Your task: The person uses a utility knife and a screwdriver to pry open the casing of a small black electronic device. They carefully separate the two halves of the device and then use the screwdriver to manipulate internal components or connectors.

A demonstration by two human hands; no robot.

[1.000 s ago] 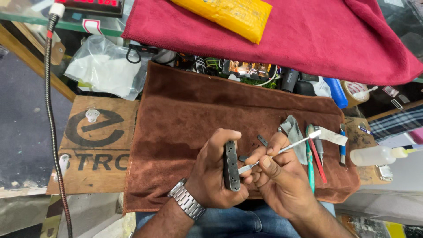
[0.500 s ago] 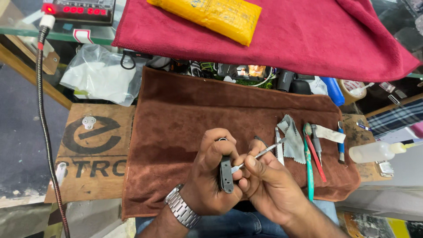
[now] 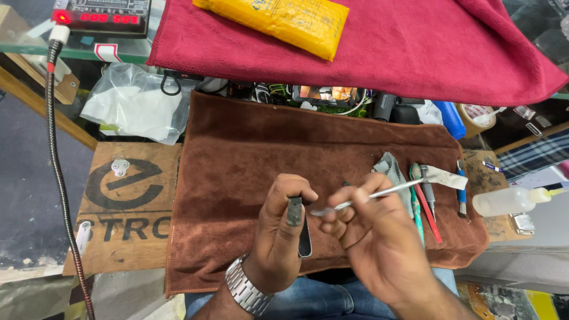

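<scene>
1. Head view: the left hand (image 3: 278,237), a metal watch (image 3: 246,290) at its wrist, is curled around a small dark phone (image 3: 299,228), held on edge above the brown towel (image 3: 237,166). Its long axis runs roughly up and down in the picture, away from the body.
2. The right hand (image 3: 373,234) pinches thin metal tweezers (image 3: 367,198) between thumb and fingers. Their long axis slants up to the right, with the tip pointing left at the phone's upper end, just beside it.
3. The phone lies left of the right hand, very near; whether the tip touches it I cannot tell.
4. Spare tools (image 3: 427,198), a grey cloth (image 3: 391,172) and a plastic bottle (image 3: 504,201) lie to the right.
</scene>
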